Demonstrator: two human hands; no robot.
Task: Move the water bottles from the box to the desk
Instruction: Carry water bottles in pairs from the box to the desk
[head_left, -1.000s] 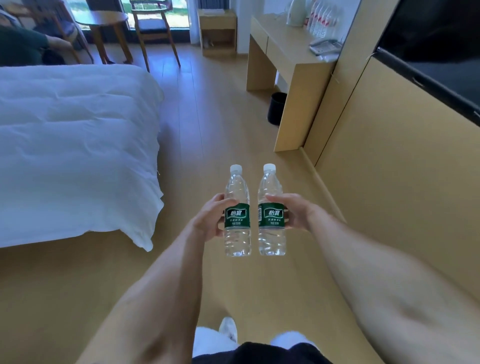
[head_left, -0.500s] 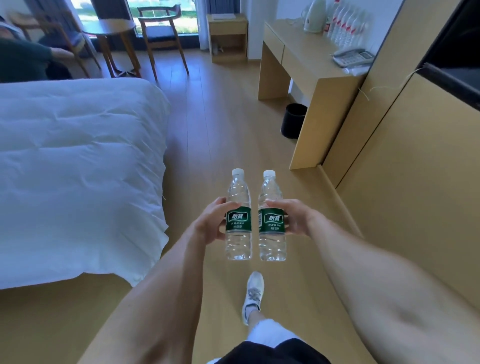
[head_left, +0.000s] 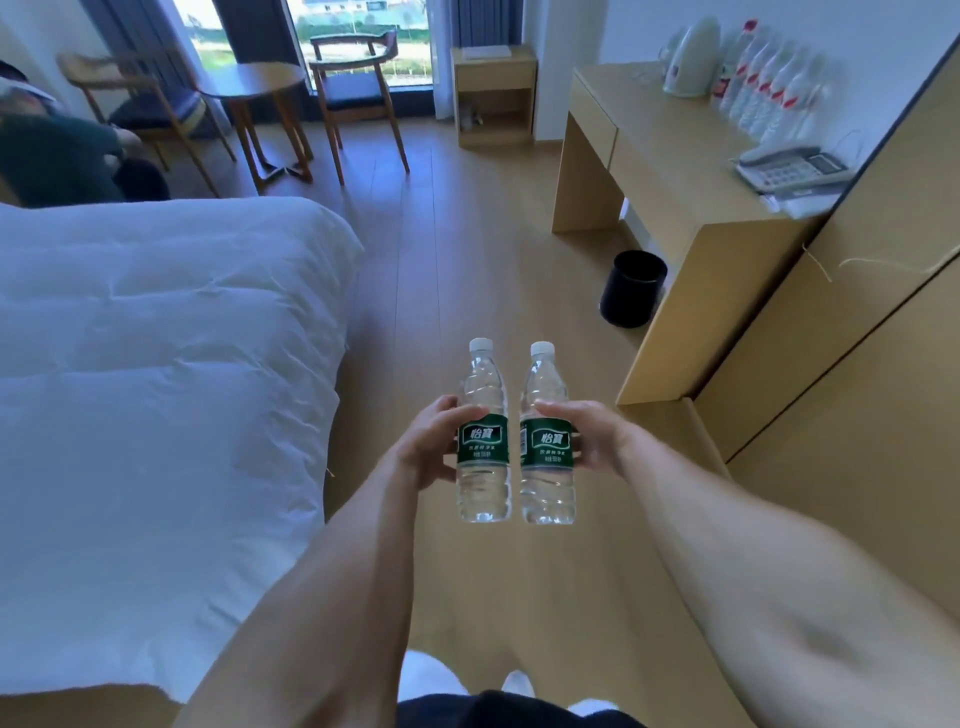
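Two green-labelled water bottles are carried upright, one per hand: the left hand (head_left: 434, 447) wraps its fingers around the left bottle (head_left: 483, 436), the right hand (head_left: 589, 439) around the right bottle (head_left: 546, 439), held apart over the floor, probably so both reach the desk (head_left: 675, 150) together, where red-labelled bottles (head_left: 769, 88) already stand

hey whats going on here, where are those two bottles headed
A person is carrying two water bottles, both upright with caps on: the left hand grips the left bottle and the right hand grips the right bottle. They are held over the wood floor, beside the bed. The desk lies ahead on the right, with a row of bottles, a kettle and a phone on it. Neither bottle is on it yet.
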